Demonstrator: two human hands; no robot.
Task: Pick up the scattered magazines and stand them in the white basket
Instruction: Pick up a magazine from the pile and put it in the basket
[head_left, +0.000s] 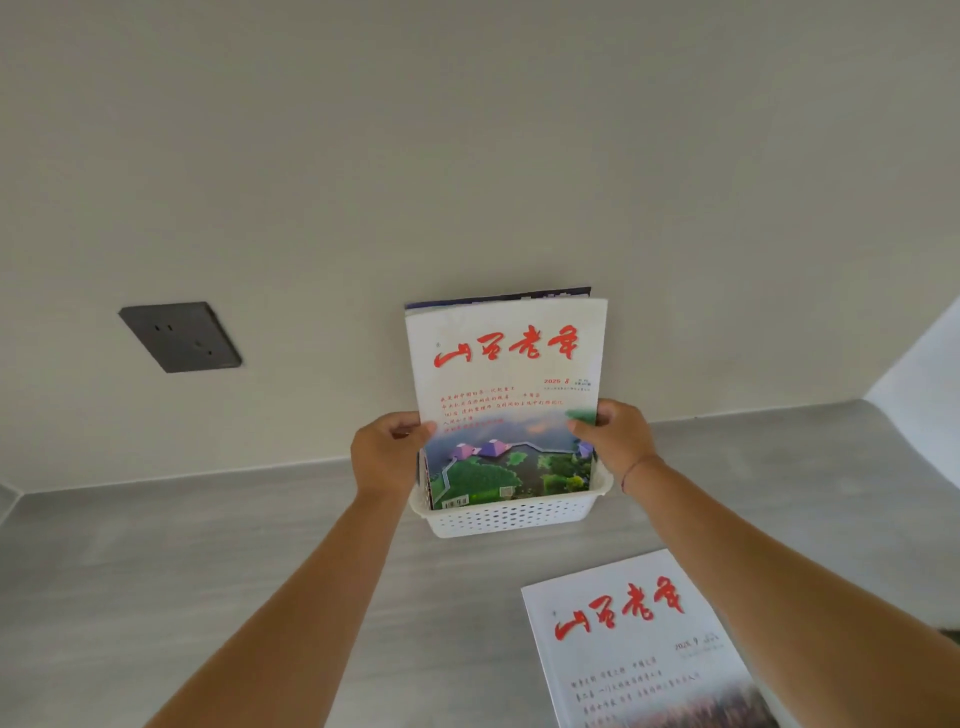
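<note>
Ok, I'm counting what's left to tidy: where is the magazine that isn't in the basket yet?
In the head view, the loose magazine lies flat on the grey surface at lower right, in front and right of the white basket.

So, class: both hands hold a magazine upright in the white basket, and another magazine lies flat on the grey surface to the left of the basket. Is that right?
Not quite. The head view shows the flat magazine lying right of the white basket. Otherwise correct: left hand and right hand grip the upright magazine.
</note>
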